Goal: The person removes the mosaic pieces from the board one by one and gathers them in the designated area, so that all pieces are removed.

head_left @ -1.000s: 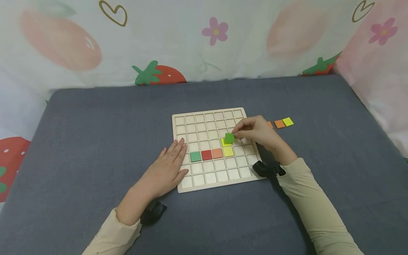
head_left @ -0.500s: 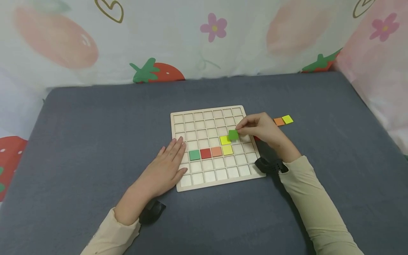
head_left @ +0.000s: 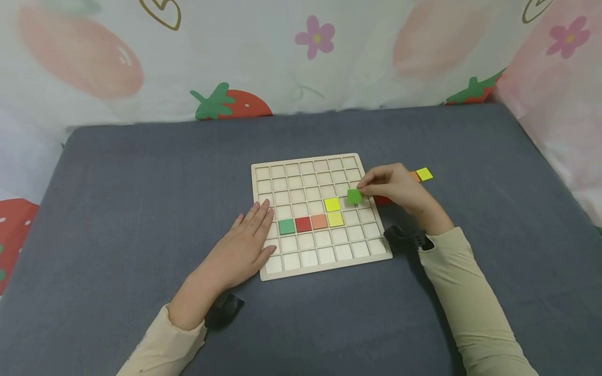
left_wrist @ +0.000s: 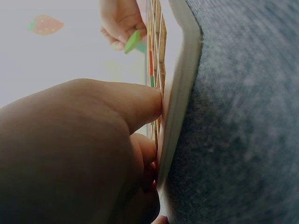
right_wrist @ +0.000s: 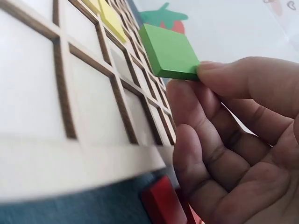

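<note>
A square wooden grid board (head_left: pixel 301 265) lies on the dark table. My left hand (head_left: pixel 242 248) rests on its left edge, fingers straight; in the left wrist view the thumb (left_wrist: pixel 140 102) touches the frame. Between thumb and fingers of my right hand (head_left: pixel 400 190) a bright green square tile (right_wrist: pixel 170 51) is pinched, held above the board's right part. Set in the grid are a green tile (head_left: pixel 286 226), a red tile (head_left: pixel 303 224), an orange tile (head_left: pixel 319 221) and a yellow tile (head_left: pixel 335 219). A brighter yellow tile (head_left: pixel 332 204) sits just behind the last.
Right of the board, partly under my right hand, lie red tiles (right_wrist: pixel 163 200). Beyond that hand are an orange tile (head_left: pixel 414 176) and a yellow tile (head_left: pixel 425 174). A strawberry-print curtain (head_left: pixel 263 57) hangs along the table's back edge.
My right hand has moved right with the green tile, away from the bright yellow tile, which shows fully now. The left hand stays on the board's edge.
</note>
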`<action>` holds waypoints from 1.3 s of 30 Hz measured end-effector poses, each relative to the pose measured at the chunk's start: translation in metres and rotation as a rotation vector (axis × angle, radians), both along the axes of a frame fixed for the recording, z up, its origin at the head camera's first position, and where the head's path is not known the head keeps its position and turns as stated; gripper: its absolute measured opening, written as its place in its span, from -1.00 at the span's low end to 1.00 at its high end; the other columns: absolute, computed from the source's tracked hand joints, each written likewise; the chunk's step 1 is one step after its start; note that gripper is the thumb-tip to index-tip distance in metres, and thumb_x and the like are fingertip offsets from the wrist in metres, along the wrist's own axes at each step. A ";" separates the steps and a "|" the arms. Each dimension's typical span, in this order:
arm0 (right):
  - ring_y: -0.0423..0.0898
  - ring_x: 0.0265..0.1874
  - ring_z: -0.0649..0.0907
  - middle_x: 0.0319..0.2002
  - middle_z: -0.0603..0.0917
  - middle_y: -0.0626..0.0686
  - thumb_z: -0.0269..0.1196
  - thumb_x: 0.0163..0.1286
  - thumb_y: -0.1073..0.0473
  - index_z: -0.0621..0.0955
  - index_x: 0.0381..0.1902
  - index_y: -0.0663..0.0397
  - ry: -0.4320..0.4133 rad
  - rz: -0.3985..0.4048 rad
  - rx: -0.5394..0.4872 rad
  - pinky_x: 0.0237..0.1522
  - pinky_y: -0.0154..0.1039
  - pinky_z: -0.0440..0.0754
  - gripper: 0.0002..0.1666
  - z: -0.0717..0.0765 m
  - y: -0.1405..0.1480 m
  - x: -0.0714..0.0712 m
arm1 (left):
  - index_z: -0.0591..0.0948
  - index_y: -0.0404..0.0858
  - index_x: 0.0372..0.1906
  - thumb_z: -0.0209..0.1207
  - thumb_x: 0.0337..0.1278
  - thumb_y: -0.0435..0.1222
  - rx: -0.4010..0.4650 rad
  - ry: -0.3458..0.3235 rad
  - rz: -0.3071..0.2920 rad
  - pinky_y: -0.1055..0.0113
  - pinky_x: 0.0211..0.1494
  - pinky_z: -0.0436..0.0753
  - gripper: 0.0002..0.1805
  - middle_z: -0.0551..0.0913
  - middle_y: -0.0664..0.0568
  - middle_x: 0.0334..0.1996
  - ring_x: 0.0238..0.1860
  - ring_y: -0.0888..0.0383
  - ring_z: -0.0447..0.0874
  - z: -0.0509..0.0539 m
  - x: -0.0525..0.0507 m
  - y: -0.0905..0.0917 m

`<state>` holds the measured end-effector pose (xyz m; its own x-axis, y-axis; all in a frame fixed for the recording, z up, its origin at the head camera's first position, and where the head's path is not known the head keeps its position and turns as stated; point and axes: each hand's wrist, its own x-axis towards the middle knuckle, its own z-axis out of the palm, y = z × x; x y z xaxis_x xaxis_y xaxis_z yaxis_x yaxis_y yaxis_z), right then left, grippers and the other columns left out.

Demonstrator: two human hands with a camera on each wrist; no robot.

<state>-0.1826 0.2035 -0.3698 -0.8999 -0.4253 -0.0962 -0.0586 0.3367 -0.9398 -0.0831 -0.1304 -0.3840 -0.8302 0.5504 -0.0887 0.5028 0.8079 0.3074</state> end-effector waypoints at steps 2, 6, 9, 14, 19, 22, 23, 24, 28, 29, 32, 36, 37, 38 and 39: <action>-0.14 -0.37 0.60 -0.37 0.69 -0.05 0.28 0.26 0.31 0.65 -0.26 0.39 -0.005 -0.009 0.015 -0.34 -0.32 0.56 -0.82 0.000 0.003 0.000 | 0.01 -0.43 0.44 -0.05 0.38 -0.12 -0.001 0.001 0.000 -0.05 0.42 0.00 -0.27 -0.12 -0.21 0.48 0.47 -0.08 -0.25 0.000 0.000 0.000; -0.19 -0.52 0.53 -0.40 0.69 -0.07 0.30 0.25 0.29 0.67 -0.30 0.28 -0.020 -0.020 0.034 -0.55 -0.34 0.46 -0.87 0.000 0.009 -0.002 | 0.01 -0.43 0.44 -0.05 0.38 -0.12 0.002 0.006 -0.001 -0.05 0.42 0.00 -0.27 -0.11 -0.21 0.47 0.47 -0.08 -0.25 -0.001 0.000 0.000; -0.18 -0.52 0.56 -0.39 0.69 -0.05 0.29 0.26 0.29 0.66 -0.28 0.30 -0.054 -0.028 0.028 -0.53 -0.34 0.53 -0.86 0.001 0.013 -0.001 | 0.01 -0.44 0.44 -0.05 0.38 -0.12 0.000 0.010 -0.002 -0.05 0.41 0.00 -0.27 -0.11 -0.21 0.47 0.47 -0.08 -0.24 -0.001 0.000 0.000; -0.15 -0.34 0.66 -0.33 0.68 -0.03 0.29 0.25 0.32 0.65 -0.26 0.33 -0.112 -0.052 -0.003 -0.33 -0.26 0.66 -0.85 0.004 0.015 0.000 | 0.02 -0.44 0.44 -0.05 0.38 -0.11 0.002 0.011 -0.001 -0.05 0.41 0.01 -0.27 -0.12 -0.21 0.47 0.47 -0.08 -0.23 -0.002 0.000 0.000; -0.16 -0.35 0.67 -0.34 0.69 -0.04 0.31 0.24 0.30 0.68 -0.29 0.24 -0.113 -0.070 -0.012 -0.35 -0.26 0.66 -0.90 0.003 0.021 0.000 | 0.01 -0.42 0.45 -0.05 0.38 -0.11 0.001 0.004 0.001 -0.04 0.42 -0.01 -0.27 -0.13 -0.20 0.48 0.48 -0.07 -0.25 -0.002 -0.001 0.000; -0.17 -0.43 0.63 -0.37 0.69 -0.05 0.32 0.23 0.28 0.68 -0.30 0.24 -0.085 -0.083 0.016 -0.41 -0.30 0.63 -0.88 0.003 0.024 0.000 | 0.01 -0.42 0.45 -0.05 0.38 -0.11 0.004 0.003 -0.001 -0.04 0.42 -0.01 -0.27 -0.13 -0.20 0.48 0.47 -0.07 -0.25 -0.002 -0.001 0.000; -0.16 -0.47 0.61 -0.39 0.69 -0.04 0.32 0.23 0.28 0.68 -0.30 0.24 -0.075 -0.089 0.028 -0.44 -0.31 0.61 -0.88 0.003 0.025 0.000 | 0.01 -0.43 0.44 -0.05 0.38 -0.11 0.006 0.003 -0.001 -0.05 0.42 0.00 -0.27 -0.13 -0.21 0.48 0.47 -0.08 -0.24 -0.002 -0.001 0.000; -0.14 -0.52 0.59 -0.43 0.68 -0.03 0.32 0.23 0.28 0.68 -0.30 0.26 -0.064 -0.092 0.036 -0.47 -0.30 0.58 -0.87 0.003 0.025 0.000 | 0.01 -0.43 0.44 -0.05 0.38 -0.11 0.006 0.002 -0.001 -0.05 0.42 0.00 -0.27 -0.13 -0.21 0.48 0.47 -0.08 -0.24 -0.001 0.000 0.000; -0.08 -0.65 0.47 -0.58 0.61 0.04 0.31 0.24 0.28 0.67 -0.28 0.30 -0.042 -0.094 0.043 -0.54 -0.26 0.46 -0.85 0.005 0.029 0.001 | 0.00 -0.43 0.45 -0.06 0.38 -0.11 0.000 -0.006 0.001 -0.05 0.42 -0.01 -0.27 -0.15 -0.21 0.48 0.47 -0.08 -0.25 -0.002 0.000 0.000; -0.07 -0.66 0.46 -0.61 0.59 0.06 0.31 0.24 0.29 0.66 -0.27 0.31 -0.044 -0.095 0.035 -0.54 -0.25 0.46 -0.84 0.006 0.030 0.001 | 0.01 -0.43 0.44 -0.06 0.38 -0.12 0.000 -0.005 0.001 -0.05 0.42 -0.01 -0.27 -0.14 -0.21 0.48 0.47 -0.08 -0.25 -0.002 0.000 0.000; -0.04 -0.68 0.47 -0.65 0.57 0.11 0.30 0.23 0.32 0.65 -0.27 0.34 -0.049 -0.107 0.012 -0.50 -0.23 0.48 -0.85 0.006 0.033 0.001 | 0.01 -0.44 0.44 -0.05 0.38 -0.12 0.002 0.001 0.001 -0.05 0.42 -0.01 -0.27 -0.13 -0.21 0.47 0.47 -0.08 -0.25 -0.002 0.000 0.000; -0.06 -0.57 0.54 -0.58 0.63 0.06 0.31 0.22 0.33 0.66 -0.29 0.32 -0.047 -0.157 0.024 -0.37 -0.25 0.52 -0.87 0.005 0.035 0.001 | 0.02 -0.44 0.44 -0.05 0.38 -0.12 0.001 0.008 -0.003 -0.05 0.42 -0.01 -0.27 -0.11 -0.21 0.47 0.47 -0.08 -0.25 -0.001 -0.001 0.000; -0.07 -0.52 0.55 -0.55 0.65 0.04 0.31 0.22 0.33 0.67 -0.30 0.31 -0.046 -0.168 0.031 -0.34 -0.26 0.53 -0.88 0.004 0.035 0.001 | 0.01 -0.44 0.44 -0.06 0.39 -0.12 0.001 0.008 -0.004 -0.05 0.42 -0.01 -0.28 -0.12 -0.21 0.47 0.47 -0.08 -0.25 -0.001 0.000 0.000; -0.08 -0.47 0.57 -0.52 0.66 0.01 0.31 0.22 0.33 0.67 -0.30 0.29 -0.047 -0.179 0.038 -0.29 -0.27 0.53 -0.89 0.004 0.036 0.001 | 0.01 -0.44 0.44 -0.06 0.39 -0.12 0.001 0.006 -0.003 -0.05 0.42 -0.01 -0.27 -0.12 -0.21 0.47 0.47 -0.08 -0.25 -0.001 0.000 0.000; -0.09 -0.41 0.58 -0.49 0.67 -0.01 0.31 0.22 0.32 0.68 -0.31 0.28 -0.045 -0.185 0.043 -0.27 -0.28 0.53 -0.90 0.004 0.036 0.001 | 0.01 -0.44 0.44 -0.06 0.39 -0.12 0.003 0.006 -0.004 -0.05 0.42 -0.01 -0.28 -0.12 -0.22 0.47 0.47 -0.08 -0.24 -0.001 0.000 0.000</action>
